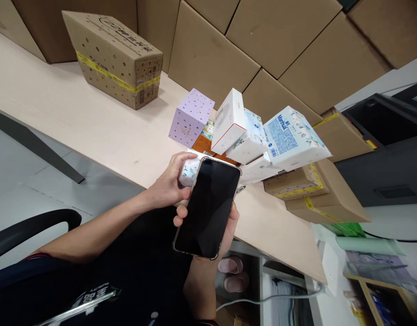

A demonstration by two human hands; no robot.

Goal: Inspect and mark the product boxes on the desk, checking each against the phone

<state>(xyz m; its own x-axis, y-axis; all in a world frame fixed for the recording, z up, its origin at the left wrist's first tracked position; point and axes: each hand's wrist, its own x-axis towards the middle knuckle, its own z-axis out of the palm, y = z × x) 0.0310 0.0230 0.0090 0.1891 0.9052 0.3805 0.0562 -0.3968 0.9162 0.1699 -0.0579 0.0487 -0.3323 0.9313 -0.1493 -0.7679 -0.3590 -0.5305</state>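
Observation:
My right hand (228,230) grips a smartphone (210,208) in a clear-edged case; its fingertips wrap round the left edge and the screen is black. Just left of the phone, my left hand (166,183) is closed round a small white floral pack (189,172), partly hidden behind the phone. Beyond the hands stand a lilac dotted box (191,117), a white box with a red line (229,121) and a floral pack (251,138). A larger blue-and-white Manhua pack (293,136) lies to their right. The tip of a pen (241,189) shows beside the phone.
A taped carton (115,63) sits at the upper left of the pale table (127,140). Large cartons (211,50) are stacked along the back. More taped cartons (331,199) stand at the right. A black chair armrest (41,226) is at the left, and pink slippers (236,281) lie below the table.

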